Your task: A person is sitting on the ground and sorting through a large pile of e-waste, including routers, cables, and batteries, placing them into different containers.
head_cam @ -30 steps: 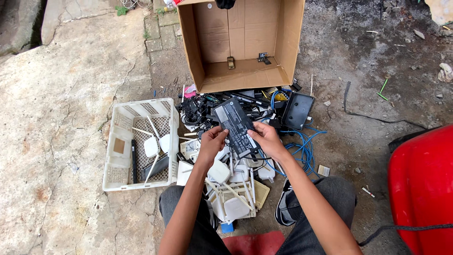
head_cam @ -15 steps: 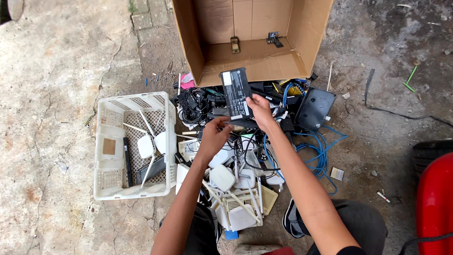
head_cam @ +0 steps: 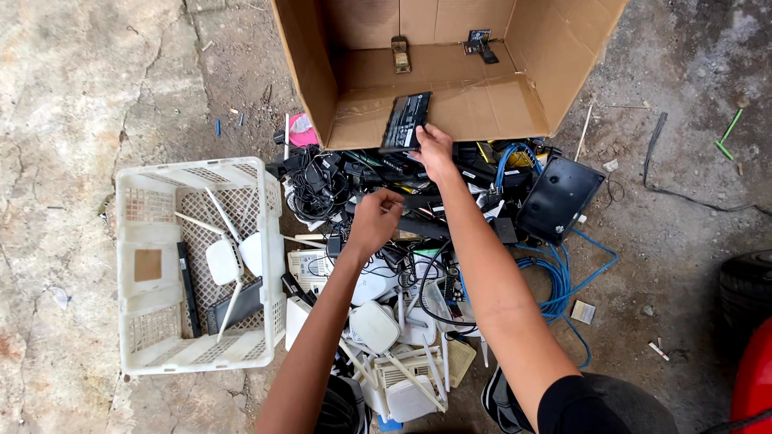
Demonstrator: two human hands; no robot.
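While the right hand (head_cam: 434, 149) reaches forward over the pile, its fingers pinch the near end of a flat black battery pack (head_cam: 406, 120), holding it tilted over the front lip of the cardboard box (head_cam: 523, 96); grip is at the pack's edge, so most of its length hangs inside the box opening; box lies on its side, mouth toward the person, which makes it easy to slide things in; two small dark parts (head_cam: 480, 44) and a brownish piece (head_cam: 400, 54) sit at the back of the box; left hand (head_cam: 374, 221) is loosely curled over the black cables (head_cam: 318, 181) and adapters in the heap, fingers bent; cannot tell if it grips anything; heap lies on the ground just before the box: white routers (head_cam: 378, 325) with antennas near the knees, blue cable (head_cam: 563, 277) to the right, a black flat device (head_cam: 559, 197) propped beside it; white plastic basket (head_cam: 201, 265) to the left holds white antenna units and black strips, kept apart from the heap
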